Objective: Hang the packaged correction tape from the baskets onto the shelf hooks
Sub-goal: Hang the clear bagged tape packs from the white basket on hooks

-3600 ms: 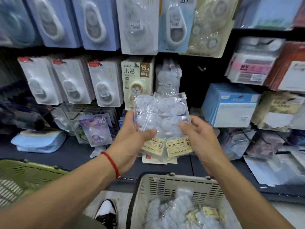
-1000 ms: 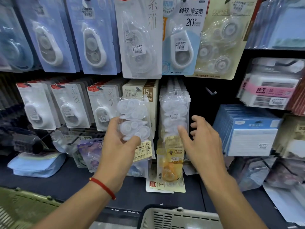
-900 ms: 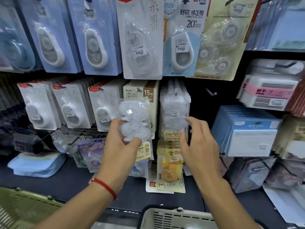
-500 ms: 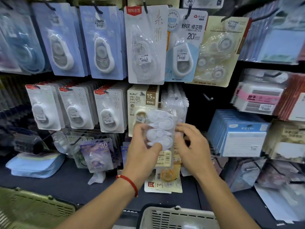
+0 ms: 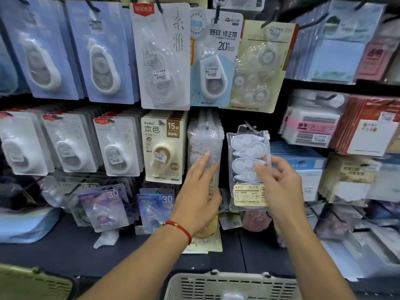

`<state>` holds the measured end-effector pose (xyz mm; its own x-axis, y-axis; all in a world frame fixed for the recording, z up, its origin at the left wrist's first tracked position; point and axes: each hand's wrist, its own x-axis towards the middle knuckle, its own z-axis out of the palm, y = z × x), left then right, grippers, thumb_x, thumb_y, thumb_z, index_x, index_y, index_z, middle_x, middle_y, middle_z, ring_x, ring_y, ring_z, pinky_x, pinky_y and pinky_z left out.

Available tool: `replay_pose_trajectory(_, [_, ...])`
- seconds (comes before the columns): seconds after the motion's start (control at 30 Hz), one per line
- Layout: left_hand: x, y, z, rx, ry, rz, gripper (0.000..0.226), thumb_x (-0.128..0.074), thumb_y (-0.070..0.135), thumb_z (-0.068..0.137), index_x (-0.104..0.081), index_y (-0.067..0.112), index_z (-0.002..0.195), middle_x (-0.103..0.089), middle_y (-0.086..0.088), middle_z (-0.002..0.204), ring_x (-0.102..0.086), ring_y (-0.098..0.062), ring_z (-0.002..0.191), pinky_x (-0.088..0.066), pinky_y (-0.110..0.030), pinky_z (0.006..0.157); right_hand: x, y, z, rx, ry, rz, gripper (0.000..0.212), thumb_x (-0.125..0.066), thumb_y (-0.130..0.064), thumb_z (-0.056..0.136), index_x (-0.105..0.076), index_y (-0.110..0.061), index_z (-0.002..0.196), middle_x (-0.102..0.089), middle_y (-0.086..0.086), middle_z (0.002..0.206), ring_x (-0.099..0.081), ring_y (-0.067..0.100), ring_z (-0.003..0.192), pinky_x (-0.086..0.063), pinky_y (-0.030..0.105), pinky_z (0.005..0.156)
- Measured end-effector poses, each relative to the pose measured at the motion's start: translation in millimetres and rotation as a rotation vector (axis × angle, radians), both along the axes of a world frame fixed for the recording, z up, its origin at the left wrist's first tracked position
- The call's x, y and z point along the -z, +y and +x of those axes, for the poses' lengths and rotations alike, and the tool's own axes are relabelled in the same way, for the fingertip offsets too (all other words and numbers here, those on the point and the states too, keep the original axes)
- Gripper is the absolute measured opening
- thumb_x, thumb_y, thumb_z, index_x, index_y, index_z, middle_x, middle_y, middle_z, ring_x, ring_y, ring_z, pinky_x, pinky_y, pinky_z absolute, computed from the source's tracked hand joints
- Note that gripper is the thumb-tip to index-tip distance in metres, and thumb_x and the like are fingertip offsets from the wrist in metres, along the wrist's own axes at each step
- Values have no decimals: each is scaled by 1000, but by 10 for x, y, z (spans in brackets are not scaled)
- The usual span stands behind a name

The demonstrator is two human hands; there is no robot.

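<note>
My right hand (image 5: 279, 187) pinches a clear pack of white correction tapes (image 5: 246, 152) with a yellow label, held upright. Its top hole sits at a black shelf hook (image 5: 249, 126); I cannot tell whether it is threaded on. To its left hangs a row of the same clear packs (image 5: 204, 139). My left hand (image 5: 198, 191), with a red string at the wrist, lies flat with straight fingers against the front of that row. The rim of a white basket (image 5: 229, 282) shows at the bottom centre.
Carded correction tapes fill the hooks above and to the left, among them a beige 15M card (image 5: 162, 146). Boxed and wrapped stationery (image 5: 311, 124) is stacked at the right. A green basket (image 5: 32, 282) edge shows bottom left. Loose packets lie on the dark shelf (image 5: 65, 252).
The pack passed from my left hand to my right and moved right to an empty hook beside the hanging row. My left hand let go and now touches that row.
</note>
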<state>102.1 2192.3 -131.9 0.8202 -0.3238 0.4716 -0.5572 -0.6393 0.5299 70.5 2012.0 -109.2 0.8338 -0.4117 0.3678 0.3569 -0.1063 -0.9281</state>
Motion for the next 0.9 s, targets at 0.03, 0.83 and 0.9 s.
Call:
replay_pose_trajectory(0.03, [26,-9,16,-11,-16,40,66,-59,13,100,-34,21,161,2,12,175,5,-5,160,2,-16,126,-10,-7,-3,-4,-15,-8,9,-71,-30,98,-70,-29,107,-80,6,89,-68,18,78,-53,43,77])
replay_pose_trajectory(0.83, [100,63,26,5,5,86,75,-61,5,91,-36,24,159,5,15,174,3,-4,159,-6,-19,124,-124,-136,-4,136,136,-315,24,-66,-37,101,-72,-26,121,-78,-10,91,-73,4,83,-60,35,78])
replay_pose_trajectory(0.9, [121,51,10,-17,31,88,70,-61,7,92,-40,24,157,-7,10,174,-6,-9,159,-15,-23,124,-37,-214,-32,190,232,-480,38,-64,-37,102,-64,-20,135,-71,-17,94,-67,0,84,-50,23,76])
